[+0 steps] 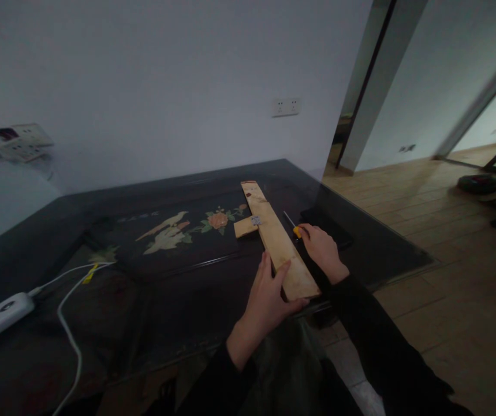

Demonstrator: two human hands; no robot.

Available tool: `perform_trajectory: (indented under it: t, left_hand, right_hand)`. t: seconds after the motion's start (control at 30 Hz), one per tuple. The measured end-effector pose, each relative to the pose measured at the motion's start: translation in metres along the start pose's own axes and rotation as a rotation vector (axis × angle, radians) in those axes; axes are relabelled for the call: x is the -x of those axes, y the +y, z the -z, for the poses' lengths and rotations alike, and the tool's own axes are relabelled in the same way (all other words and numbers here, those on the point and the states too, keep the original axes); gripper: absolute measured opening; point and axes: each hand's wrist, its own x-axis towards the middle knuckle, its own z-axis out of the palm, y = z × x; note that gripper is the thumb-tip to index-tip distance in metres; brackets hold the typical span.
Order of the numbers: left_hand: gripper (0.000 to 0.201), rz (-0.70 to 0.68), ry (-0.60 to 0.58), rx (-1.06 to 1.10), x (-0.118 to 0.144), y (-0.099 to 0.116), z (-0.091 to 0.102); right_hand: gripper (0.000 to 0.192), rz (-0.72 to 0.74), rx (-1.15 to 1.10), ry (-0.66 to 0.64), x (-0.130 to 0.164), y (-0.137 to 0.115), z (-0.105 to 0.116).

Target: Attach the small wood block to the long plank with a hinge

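Note:
A long wooden board [279, 240] lies on the dark table, running away from me. A small metal hinge [256, 221] sits at its left edge, linking it with a short wooden piece [245, 227] that sticks out to the left. My left hand [269, 289] grips the near end of the board, its fingers spread along the left edge and the near edge. Just right of the board, my right hand [322, 249] is closed around the yellow handle of a screwdriver [290, 221]. The screwdriver's shaft points forward and left, apart from the hinge.
The black table [178, 312] has an inlaid bird and flower picture. Behind my right hand lies a flat dark object [328, 225]. A white power strip [0, 318] with a white cable [66, 329] occupies the left side. A wall [165, 104] rises behind.

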Motion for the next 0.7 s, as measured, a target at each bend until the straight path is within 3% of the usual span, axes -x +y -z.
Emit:
perform_trajectory:
  t: [0.37, 0.7]
  left_hand:
    - [0.07, -0.12, -0.059, -0.145, 0.006, 0.004, 0.006]
    - [0.064, -0.158, -0.04, -0.275, 0.005, 0.005, 0.0]
  right_hand:
    - [0.041, 0.164, -0.193, 0.118, 0.009, 0.029, -0.019]
    - [0.034, 0.266, -0.044, 0.15, 0.011, 0.01, -0.029]
